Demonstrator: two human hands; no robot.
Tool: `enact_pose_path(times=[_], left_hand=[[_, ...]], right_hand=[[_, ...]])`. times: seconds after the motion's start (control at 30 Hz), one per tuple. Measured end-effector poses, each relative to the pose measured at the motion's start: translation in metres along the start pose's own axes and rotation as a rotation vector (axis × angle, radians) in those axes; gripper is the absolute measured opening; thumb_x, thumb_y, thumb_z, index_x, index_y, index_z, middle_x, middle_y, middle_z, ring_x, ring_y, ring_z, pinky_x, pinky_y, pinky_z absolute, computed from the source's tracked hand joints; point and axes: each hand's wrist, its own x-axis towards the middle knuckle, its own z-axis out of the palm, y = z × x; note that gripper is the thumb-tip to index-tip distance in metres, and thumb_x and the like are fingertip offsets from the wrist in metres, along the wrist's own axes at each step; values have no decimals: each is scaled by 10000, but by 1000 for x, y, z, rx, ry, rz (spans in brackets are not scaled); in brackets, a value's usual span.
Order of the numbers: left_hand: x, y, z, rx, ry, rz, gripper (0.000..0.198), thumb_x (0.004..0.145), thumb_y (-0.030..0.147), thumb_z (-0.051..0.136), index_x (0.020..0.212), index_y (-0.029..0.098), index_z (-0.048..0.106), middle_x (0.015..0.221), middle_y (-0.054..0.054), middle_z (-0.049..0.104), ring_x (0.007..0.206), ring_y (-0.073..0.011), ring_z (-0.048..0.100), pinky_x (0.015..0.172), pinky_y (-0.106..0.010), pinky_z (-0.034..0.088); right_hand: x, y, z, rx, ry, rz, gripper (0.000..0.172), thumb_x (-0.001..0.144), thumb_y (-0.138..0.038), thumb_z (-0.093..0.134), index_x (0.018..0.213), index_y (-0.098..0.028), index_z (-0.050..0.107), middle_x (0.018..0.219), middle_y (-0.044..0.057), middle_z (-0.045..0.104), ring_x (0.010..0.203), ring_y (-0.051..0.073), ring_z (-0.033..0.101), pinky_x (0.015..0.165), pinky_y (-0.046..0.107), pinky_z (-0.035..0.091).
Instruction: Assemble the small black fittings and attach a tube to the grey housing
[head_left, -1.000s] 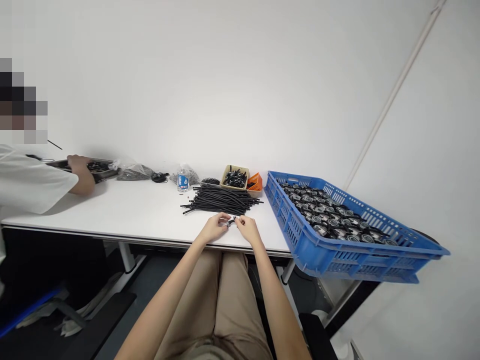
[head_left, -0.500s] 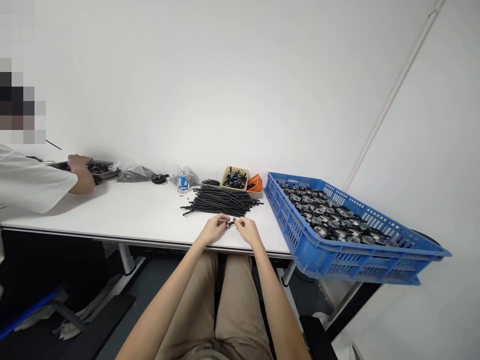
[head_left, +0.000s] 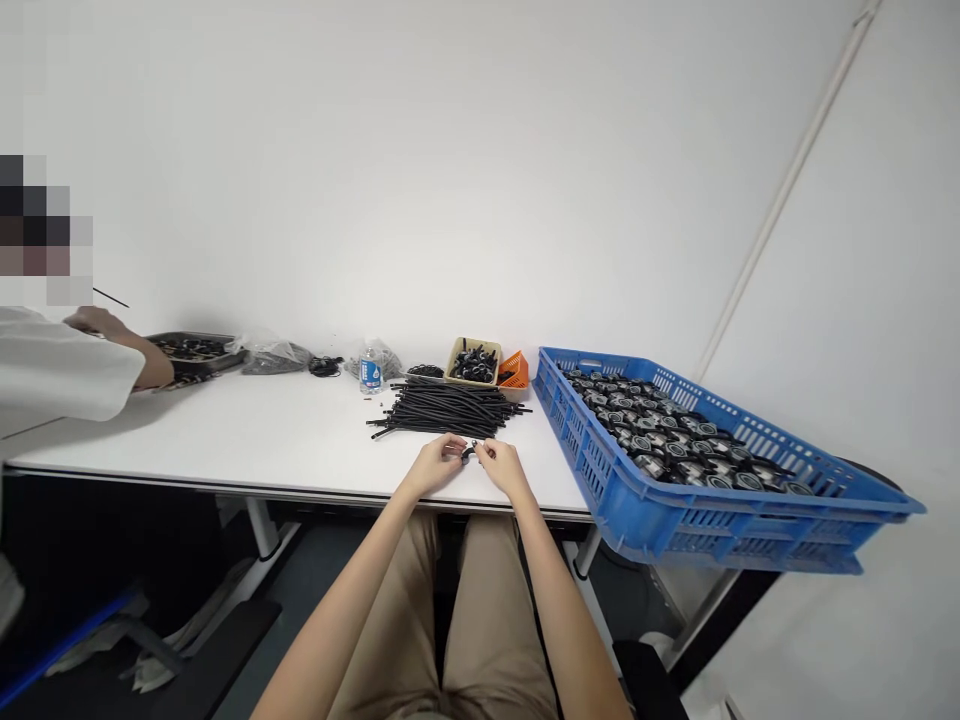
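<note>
Near the table's front edge, a small curved black piece (head_left: 468,454) with a shiny spot spans the gap between my two hands. My left hand (head_left: 437,465) pinches its left end with thumb and fingertips. On the other side, the fingers of my right hand (head_left: 501,466) are closed on its right end. The piece is too small to name exactly, and my fingers cover part of it. Just beyond my hands lies a pile of black rubber tubes (head_left: 450,407).
Behind the tubes stand a cream bin (head_left: 451,372) of small black parts and an orange basket (head_left: 514,369). A blue crate (head_left: 600,480) of black-and-clear parts is at right. A water bottle (head_left: 370,372), plastic bags (head_left: 274,357) and a metal tray (head_left: 238,352) line the wall; a co-worker's arm (head_left: 154,365) is left.
The co-worker's hand has drawn back leftward from the metal tray. My hands still hold the small black piece, with its angle slightly changed. The whole view has shifted a little.
</note>
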Motion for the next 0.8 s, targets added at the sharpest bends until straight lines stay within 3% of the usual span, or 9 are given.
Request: enact_pose_path(times=[0.3, 0.8], left_hand=[[-2, 1, 2, 69, -11, 1, 356, 661, 108, 584, 1007, 163, 649, 1083, -85, 704, 1013, -201, 652, 990, -367, 496], [-2, 3, 1, 35, -20, 10, 318, 694, 107, 546, 995, 155, 638, 1090, -94, 694, 980, -194, 661, 963, -367, 511]], right_hand=[[-2, -7, -6, -11, -38, 54, 469, 933, -377, 466, 520, -183, 579, 543, 22, 614, 578, 149, 552, 588, 240, 324], [-1, -3, -3, -19, -48, 42, 464, 936, -371, 490, 535, -178, 618, 568, 25, 647, 578, 144, 572, 587, 237, 321]])
